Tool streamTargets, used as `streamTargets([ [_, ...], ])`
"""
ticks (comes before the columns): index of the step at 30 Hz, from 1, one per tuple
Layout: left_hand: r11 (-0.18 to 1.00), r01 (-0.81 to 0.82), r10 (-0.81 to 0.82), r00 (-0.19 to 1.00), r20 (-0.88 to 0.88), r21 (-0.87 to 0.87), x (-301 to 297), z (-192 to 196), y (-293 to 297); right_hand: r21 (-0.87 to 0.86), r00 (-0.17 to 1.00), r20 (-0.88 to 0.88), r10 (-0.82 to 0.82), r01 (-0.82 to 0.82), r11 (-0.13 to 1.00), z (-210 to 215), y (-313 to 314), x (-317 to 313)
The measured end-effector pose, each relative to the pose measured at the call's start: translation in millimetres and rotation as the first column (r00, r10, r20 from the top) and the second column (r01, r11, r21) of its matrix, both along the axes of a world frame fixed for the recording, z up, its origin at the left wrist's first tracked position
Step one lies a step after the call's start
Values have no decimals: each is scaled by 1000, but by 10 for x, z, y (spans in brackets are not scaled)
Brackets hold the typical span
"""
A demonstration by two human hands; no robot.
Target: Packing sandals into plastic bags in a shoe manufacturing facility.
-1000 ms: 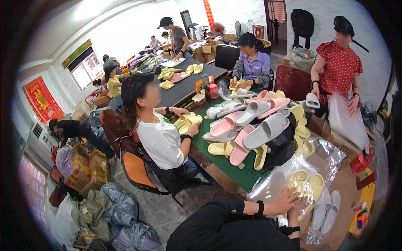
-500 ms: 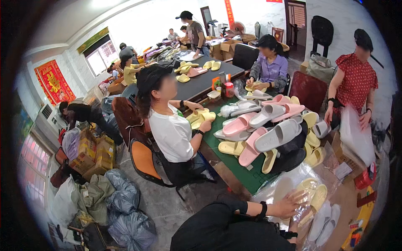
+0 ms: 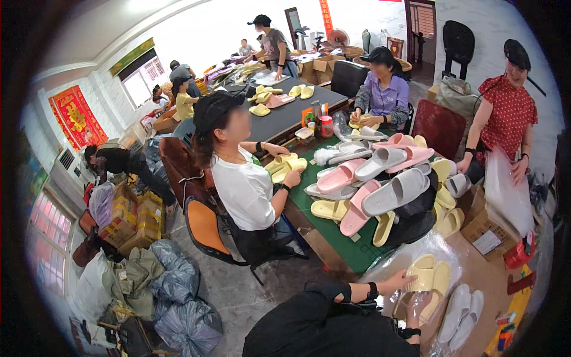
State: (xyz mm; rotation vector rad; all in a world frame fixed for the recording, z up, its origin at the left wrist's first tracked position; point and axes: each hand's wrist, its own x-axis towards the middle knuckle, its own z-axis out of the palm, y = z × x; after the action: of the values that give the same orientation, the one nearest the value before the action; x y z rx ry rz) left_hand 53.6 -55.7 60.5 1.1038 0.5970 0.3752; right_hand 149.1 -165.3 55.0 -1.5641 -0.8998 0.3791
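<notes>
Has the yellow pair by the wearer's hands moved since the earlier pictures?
Yes: the yellow pair has shifted left, closer to the green mat.

Yellow slippers (image 3: 422, 278) side by side amid clear plastic (image 3: 445, 245)

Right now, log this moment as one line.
left grip: at left edge of yellow slippers | right grip: by their near end | clear film: around them | grey slippers: right of them

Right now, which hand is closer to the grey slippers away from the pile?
Right: the right hand is left of the grey slippers; the left hand is farther left, higher in view.
</notes>
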Motion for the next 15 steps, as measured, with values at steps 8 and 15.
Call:
streamTargets([
  [8, 994, 53, -64, 992, -111, -100, -108, 17, -25, -337, 831, 556, -18, 245, 909, -970, -130, 271],
  [15, 987, 106, -75, 968, -239, 120, -124, -220, -80, -192, 892, 326, -314, 387, 902, -335, 138, -2],
])
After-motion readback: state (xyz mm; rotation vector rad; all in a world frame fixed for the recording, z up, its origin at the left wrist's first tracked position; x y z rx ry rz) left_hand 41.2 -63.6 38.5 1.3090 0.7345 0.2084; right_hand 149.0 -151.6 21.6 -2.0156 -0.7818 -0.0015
